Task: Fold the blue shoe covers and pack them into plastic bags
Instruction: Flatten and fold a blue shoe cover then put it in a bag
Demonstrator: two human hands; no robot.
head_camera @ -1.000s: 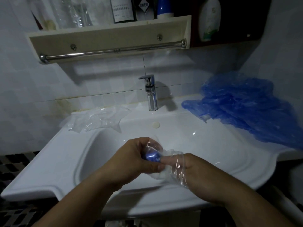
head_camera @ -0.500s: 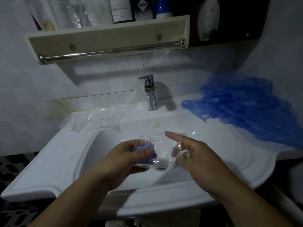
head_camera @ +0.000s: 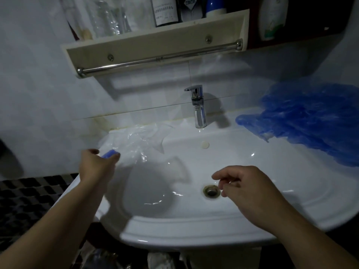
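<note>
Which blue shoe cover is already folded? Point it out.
The small blue bundle pinched in the left hand; the rest lie loose in a crumpled pile on the sink's right.

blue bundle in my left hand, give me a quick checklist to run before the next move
1. Grip: the left hand pinches the folded blue cover between thumb and fingers: ok
2. Cover fully inside a bag: cannot tell, motion blur
3. Free hand: the right hand holds nothing, fingers loosely curled above the drain: ok
4. Stock: loose blue shoe covers piled at the right of the sink: ok
5. Bags: clear plastic bags lie on the left rim next to the left hand: ok
6. Water: no stream showing from the faucet: ok
</note>
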